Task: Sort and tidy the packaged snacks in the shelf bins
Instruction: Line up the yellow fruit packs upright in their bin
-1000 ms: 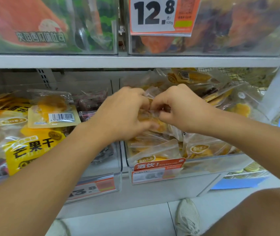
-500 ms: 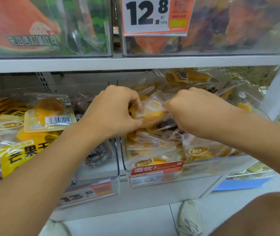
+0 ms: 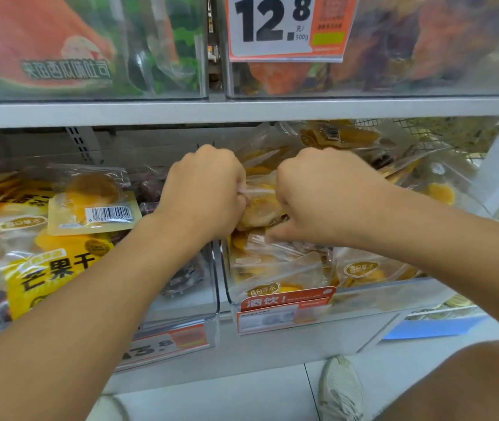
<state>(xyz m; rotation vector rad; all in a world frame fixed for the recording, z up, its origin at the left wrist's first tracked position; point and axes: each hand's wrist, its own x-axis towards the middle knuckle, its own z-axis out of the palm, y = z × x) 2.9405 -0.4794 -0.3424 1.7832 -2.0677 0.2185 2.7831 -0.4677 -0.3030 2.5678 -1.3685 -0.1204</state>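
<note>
- Pack (image 3: 260,205): clear, yellow fruit slices inside; gripped from both sides above the right bin (image 3: 394,296).
- Right bin: clear plastic, heaped with similar packs.
- Left bin (image 3: 187,305): yellow and dark packs.

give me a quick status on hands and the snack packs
Left hand and right hand both gripping one clear mango pack over the right bin. Nothing blocking; loose packs piled beneath.

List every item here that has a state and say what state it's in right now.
Left hand: fingers curled, gripping the clear snack packet.
Right hand: fingers curled, gripping the same packet.
Clear snack packet: held between both hands above the right bin.
Right bin: heaped with packets.
Barcode packet: lying on the left pile.
</note>
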